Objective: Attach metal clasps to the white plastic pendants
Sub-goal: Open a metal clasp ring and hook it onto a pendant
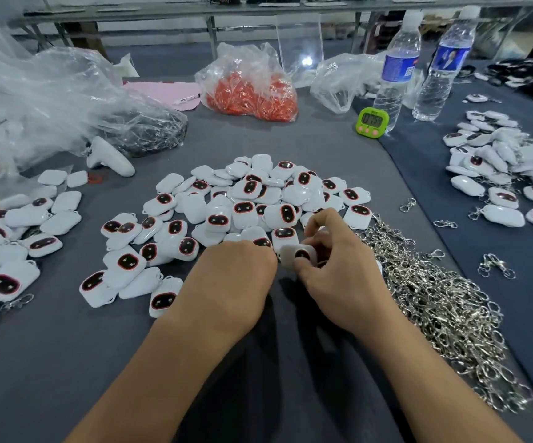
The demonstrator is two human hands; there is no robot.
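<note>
A heap of white plastic pendants (246, 199) with dark red-rimmed faces covers the middle of the grey table. My right hand (335, 270) pinches one white pendant (297, 254) between thumb and fingers just in front of the heap. My left hand (236, 276) lies close against that pendant's left side, fingers curled under and hidden from view. A long pile of silver metal clasps (434, 298) runs along the table to the right of my right hand. Whether a clasp sits on the held pendant is hidden by my fingers.
More pendants lie at the left (19, 238), and pendants with clasps at the far right (501, 167). Behind stand a bag of orange cords (252, 94), clear plastic bags (51, 100), a white controller (108, 158), a green timer (372, 121) and two water bottles (396, 75).
</note>
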